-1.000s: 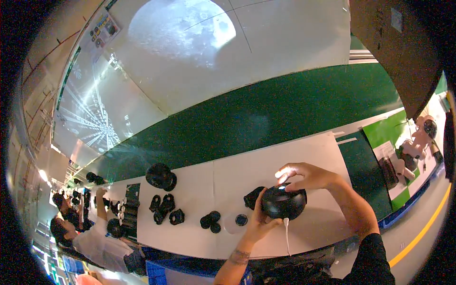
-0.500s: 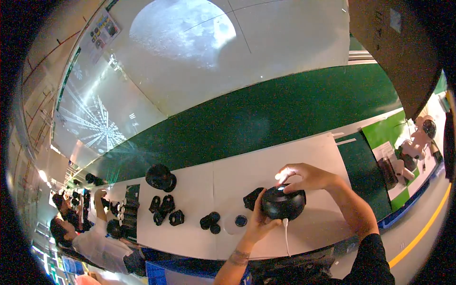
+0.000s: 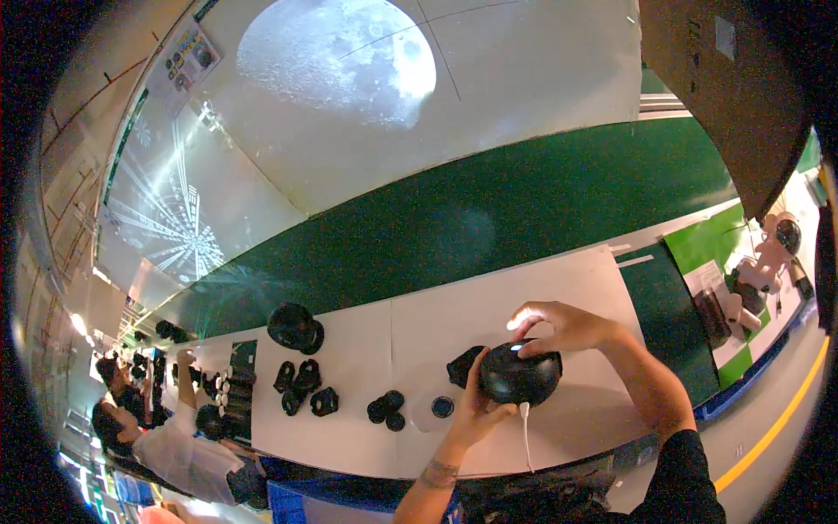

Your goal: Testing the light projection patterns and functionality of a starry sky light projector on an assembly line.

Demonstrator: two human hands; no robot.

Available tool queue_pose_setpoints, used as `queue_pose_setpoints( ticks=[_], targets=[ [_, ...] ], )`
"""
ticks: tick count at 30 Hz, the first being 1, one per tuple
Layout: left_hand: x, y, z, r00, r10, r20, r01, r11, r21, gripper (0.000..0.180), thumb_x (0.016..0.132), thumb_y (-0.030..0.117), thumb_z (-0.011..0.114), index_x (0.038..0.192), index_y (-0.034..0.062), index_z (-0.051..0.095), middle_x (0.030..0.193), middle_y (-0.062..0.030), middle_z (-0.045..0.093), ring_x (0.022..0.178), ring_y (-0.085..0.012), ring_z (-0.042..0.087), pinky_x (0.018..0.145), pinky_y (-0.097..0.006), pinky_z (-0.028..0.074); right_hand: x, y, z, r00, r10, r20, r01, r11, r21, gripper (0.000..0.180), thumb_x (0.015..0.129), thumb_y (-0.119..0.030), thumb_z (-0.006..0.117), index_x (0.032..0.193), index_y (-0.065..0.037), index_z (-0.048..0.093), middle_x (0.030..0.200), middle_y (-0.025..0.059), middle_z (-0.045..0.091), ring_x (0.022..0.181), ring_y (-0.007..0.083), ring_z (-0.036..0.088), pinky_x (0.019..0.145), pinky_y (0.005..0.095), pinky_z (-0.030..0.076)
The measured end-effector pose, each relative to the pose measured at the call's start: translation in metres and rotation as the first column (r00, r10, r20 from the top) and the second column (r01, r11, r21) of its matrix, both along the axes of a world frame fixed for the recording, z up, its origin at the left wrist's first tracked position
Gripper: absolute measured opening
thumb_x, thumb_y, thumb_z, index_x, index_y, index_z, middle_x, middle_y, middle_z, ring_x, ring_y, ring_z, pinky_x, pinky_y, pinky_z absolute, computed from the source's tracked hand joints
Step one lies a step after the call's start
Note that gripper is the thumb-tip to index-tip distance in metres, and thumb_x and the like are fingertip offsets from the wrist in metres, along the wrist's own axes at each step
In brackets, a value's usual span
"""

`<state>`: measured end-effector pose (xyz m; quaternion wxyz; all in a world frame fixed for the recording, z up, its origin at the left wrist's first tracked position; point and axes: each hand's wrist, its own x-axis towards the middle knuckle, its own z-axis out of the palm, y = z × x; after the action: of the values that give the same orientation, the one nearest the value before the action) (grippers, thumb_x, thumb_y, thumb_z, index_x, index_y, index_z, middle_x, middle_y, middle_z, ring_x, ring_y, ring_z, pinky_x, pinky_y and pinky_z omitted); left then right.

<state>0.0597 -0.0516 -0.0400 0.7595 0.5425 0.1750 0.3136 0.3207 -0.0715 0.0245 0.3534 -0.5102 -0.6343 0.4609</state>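
Black dome-shaped device (image 3: 520, 375) sits on the white tabletop (image 3: 489, 306), near its front edge and right of centre, caught between both hands. Left hand (image 3: 476, 403) comes up from below-left, palm cupped against the dome's lower left flank, fingers wrapped on it. Right hand (image 3: 559, 325) arches over from above-right, fingertips pressed down on the dome's crown where a small light spot shows; thumb side looks closed on the top, so both hands are clamped on the same thing. Key relation: the dome lies directly between the hands, left under and beside, right on top, both touching, neither nearer. The dome is roundish, no clear long axis; a white cable (image 3: 526, 432) hangs from its underside toward the person. Just left of it a smaller black part (image 3: 463, 365) touches or nearly touches the left fingers, cannot tell which. Further left, apart: a round black cap (image 3: 443, 407), a cluster of small black pieces (image 3: 386, 409).
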Motion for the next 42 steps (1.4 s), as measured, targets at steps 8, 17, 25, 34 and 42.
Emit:
queue_pose_setpoints(
  ticks=[8,17,25,34,42],
  targets=[
    [-0.002,0.001,-0.001,1.000,-0.006,-0.030,0.006,1.000,0.014,0.117,0.073,0.025,0.093,0.162,0.0112,0.018,0.157,-0.0102,0.037,0.144,-0.0260,0.039,0.119,-0.043,0.035,-0.001,0.004,-0.013,0.999,0.005,-0.042,0.001,0.991,0.133,0.056,0.086,-0.037,0.083,0.126,-0.004,0.061,0.109,0.0093,0.068,0.104,0.0195,0.066,0.096,0.0344,0.050],
    [-0.002,0.004,-0.003,0.999,-0.037,0.010,0.036,0.997,0.067,0.113,0.081,0.015,0.088,0.162,0.0083,0.010,0.156,-0.0132,0.035,0.144,-0.0259,0.039,0.120,-0.043,0.035,-0.004,0.000,0.000,0.997,-0.062,-0.034,0.065,0.995,0.071,0.058,0.086,-0.042,0.082,0.125,-0.005,0.062,0.100,0.0066,0.067,0.099,0.0173,0.065,0.092,0.0334,0.051],
    [-0.003,0.001,-0.004,1.000,0.004,-0.017,-0.004,1.000,0.018,0.117,0.073,0.026,0.093,0.162,0.0102,0.018,0.156,-0.0102,0.038,0.144,-0.0262,0.040,0.119,-0.043,0.035,-0.007,-0.001,0.000,0.991,-0.086,0.099,0.080,0.995,0.067,0.057,0.087,-0.040,0.081,0.125,-0.003,0.062,0.101,0.0081,0.071,0.102,0.0178,0.067,0.093,0.0345,0.051],
    [-0.005,0.005,-0.007,0.999,-0.044,-0.006,0.045,0.996,0.080,0.114,0.079,0.018,0.089,0.162,0.0075,0.011,0.157,-0.0143,0.034,0.144,-0.0265,0.038,0.120,-0.042,0.034,-0.003,-0.003,0.007,1.000,0.013,-0.025,-0.011,0.999,0.053,0.066,0.087,-0.036,0.082,0.136,-0.001,0.054,0.116,0.0107,0.072,0.114,0.0187,0.065,0.106,0.0363,0.045],
    [-0.006,0.005,-0.007,0.999,-0.050,0.002,0.049,0.992,0.117,0.114,0.081,0.017,0.088,0.163,0.0095,0.010,0.157,-0.0138,0.034,0.144,-0.0269,0.040,0.119,-0.043,0.036,0.001,-0.002,0.013,0.996,0.069,-0.064,-0.074,0.994,-0.082,0.067,0.088,-0.021,0.078,0.144,-0.001,0.048,0.128,0.0092,0.069,0.128,0.0193,0.057,0.116,0.0387,0.035]
  ],
)
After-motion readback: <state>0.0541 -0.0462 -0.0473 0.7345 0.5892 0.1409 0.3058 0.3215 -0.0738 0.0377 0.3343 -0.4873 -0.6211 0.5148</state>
